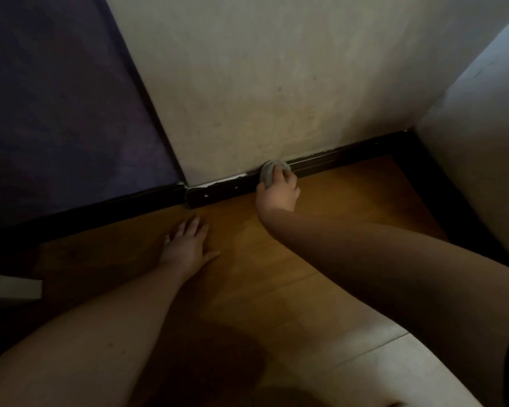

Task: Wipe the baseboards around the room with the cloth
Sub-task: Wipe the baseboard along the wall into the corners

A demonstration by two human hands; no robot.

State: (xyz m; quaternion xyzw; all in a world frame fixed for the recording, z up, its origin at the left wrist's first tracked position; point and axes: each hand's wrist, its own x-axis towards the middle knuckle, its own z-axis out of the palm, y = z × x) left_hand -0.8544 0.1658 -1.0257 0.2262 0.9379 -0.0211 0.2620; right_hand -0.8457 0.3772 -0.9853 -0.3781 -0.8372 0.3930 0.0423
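A dark baseboard point(335, 158) runs along the foot of the pale wall, with chipped white paint along its top edge near the left end. My right hand point(278, 192) grips a bunched grey cloth point(269, 171) and holds it against the baseboard. My left hand point(188, 245) rests flat on the wooden floor with its fingers spread, a little in front of the baseboard's left end.
A purple wall point(56, 113) stands to the left with its own dark baseboard point(100, 211). A second pale wall point(482, 157) closes the corner on the right. A pale flat object point(11, 286) lies at the left edge. A light floor strip point(350, 362) lies near me.
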